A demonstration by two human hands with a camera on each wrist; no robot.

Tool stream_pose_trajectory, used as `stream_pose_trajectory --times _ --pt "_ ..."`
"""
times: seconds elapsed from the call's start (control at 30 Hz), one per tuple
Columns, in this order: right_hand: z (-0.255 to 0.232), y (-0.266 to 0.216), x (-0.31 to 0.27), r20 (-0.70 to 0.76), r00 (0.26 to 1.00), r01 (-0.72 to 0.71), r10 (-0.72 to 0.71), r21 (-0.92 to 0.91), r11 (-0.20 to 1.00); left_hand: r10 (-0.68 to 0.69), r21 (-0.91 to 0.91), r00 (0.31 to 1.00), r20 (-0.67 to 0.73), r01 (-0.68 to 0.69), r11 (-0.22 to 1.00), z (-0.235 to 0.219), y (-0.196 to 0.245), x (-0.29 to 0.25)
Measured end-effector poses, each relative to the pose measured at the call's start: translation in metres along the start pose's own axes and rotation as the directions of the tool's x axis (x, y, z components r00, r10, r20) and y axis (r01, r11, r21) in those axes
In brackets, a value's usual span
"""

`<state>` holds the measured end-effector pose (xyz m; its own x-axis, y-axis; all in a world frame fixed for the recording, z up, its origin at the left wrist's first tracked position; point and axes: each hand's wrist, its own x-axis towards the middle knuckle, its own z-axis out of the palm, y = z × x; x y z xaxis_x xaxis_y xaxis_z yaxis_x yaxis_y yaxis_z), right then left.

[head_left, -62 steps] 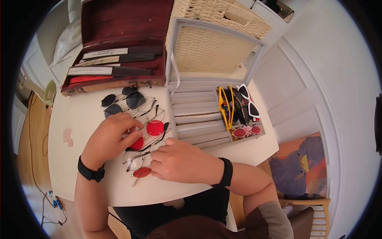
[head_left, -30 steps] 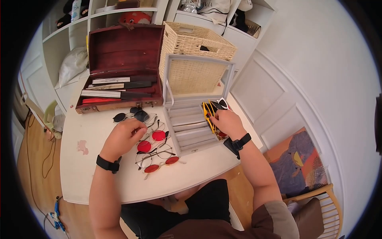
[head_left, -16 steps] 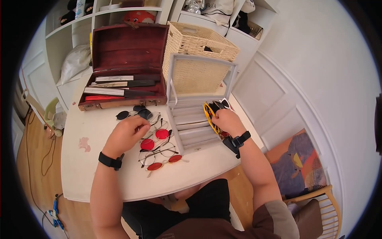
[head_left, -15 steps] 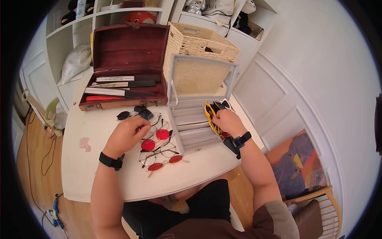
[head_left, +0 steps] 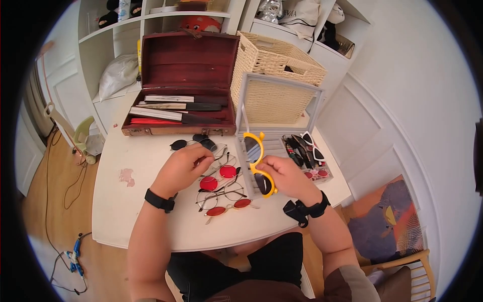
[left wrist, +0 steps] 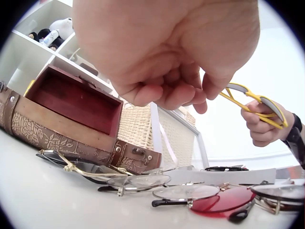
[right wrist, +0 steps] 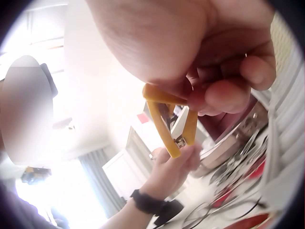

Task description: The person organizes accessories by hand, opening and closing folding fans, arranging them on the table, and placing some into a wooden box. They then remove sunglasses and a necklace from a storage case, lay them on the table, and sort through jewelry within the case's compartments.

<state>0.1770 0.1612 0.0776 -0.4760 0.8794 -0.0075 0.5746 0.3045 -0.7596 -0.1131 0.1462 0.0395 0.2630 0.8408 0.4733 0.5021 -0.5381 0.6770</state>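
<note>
My right hand pinches a pair of yellow-framed sunglasses with dark lenses, raised over the left part of a grey eyewear case. In the right wrist view, thumb and fingers grip the yellow frame by its edge. My left hand hovers with loosely curled fingers and holds nothing. Beneath and beside it on the table lie dark round sunglasses, red round sunglasses, clear round glasses and narrow red-lensed sunglasses. White sunglasses and other eyewear fill the case's right compartment.
The grey case's lid stands up at the back. Behind it is a woven basket. An open dark red suitcase with long black and white items sits at the back left. A picture leans on the wall, right of the table.
My right hand has reached from the red-lensed glasses into the case's right compartment, then lifted the yellow sunglasses out and leftward. The left hand stays over the row of glasses.
</note>
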Motion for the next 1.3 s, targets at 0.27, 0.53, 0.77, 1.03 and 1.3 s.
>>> stream_pose_trajectory --times 0.27,0.53,0.77,1.03,1.3 --pt "0.069 -0.014 0.016 0.158 0.985 0.047 -0.076 0.18 0.983 0.046 -0.063 0.998 0.053 -0.043 0.997 -0.003 -0.011 -0.002" --pt "0.083 -0.037 0.017 0.174 0.984 -0.046 -0.03 0.415 0.909 -0.087 -0.48 0.966 0.241 0.197 0.855 -0.006 -0.008 -0.006" --pt "0.083 -0.039 0.018 0.127 0.988 0.037 -0.085 0.34 0.94 -0.059 -0.599 0.982 0.18 0.157 0.785 -0.004 -0.012 -0.006" --pt "0.022 -0.024 -0.044 -0.228 0.924 0.324 -0.308 0.038 0.945 -0.307 -0.634 0.921 -0.238 0.092 0.768 -0.015 -0.033 0.004" --pt "0.002 0.07 -0.104 -0.381 0.892 0.117 -0.243 -0.326 0.938 -0.26 -0.257 0.952 -0.163 0.214 0.942 -0.079 -0.003 -0.002"
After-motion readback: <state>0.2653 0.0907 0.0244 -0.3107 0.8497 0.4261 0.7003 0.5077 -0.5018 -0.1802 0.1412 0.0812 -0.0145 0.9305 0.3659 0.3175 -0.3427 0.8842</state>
